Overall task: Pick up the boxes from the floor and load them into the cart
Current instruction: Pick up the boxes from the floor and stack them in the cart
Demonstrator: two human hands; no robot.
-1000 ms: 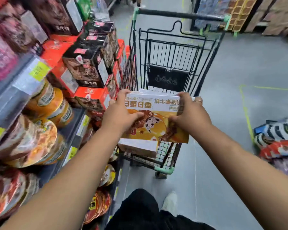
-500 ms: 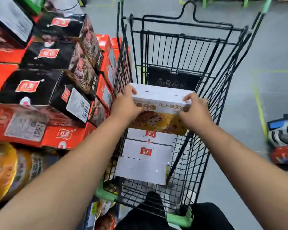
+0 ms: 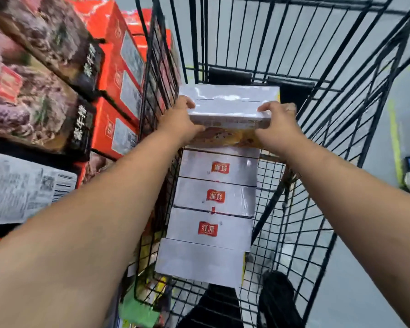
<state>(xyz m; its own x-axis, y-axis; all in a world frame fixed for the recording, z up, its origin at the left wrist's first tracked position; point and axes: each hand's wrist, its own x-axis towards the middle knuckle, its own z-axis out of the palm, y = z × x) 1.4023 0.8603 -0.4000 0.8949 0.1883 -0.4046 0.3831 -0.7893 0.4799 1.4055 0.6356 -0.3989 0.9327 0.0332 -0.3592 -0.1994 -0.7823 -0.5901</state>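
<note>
Over far end of black wire shopping cart (image 3: 317, 67): white-topped cardboard box w/ orange-yellow printed front, glossy wrap (image 3: 230, 107), held level betw. both hands. L hand (image 3: 180, 119) grips box's left end, fingers hooked over top, thumb on front face; R hand (image 3: 277, 124) grips right end same way. Box sits at far end of row of white-topped boxes (image 3: 216, 197), three showing red logo labels, packed edge to edge along cart's left wall. Can't tell if held box touches nearest one. Right half of basket is bare mesh, so open room beside row. Cart's far wall is close behind held box. Cart's left side is hard against stacked red and dark printed cartons (image 3: 118, 74). Smooth grey floor (image 3: 365, 304) to right, yellow taped line (image 3: 394, 138) on it. Frame blurred; print on box front unreadable.
</note>
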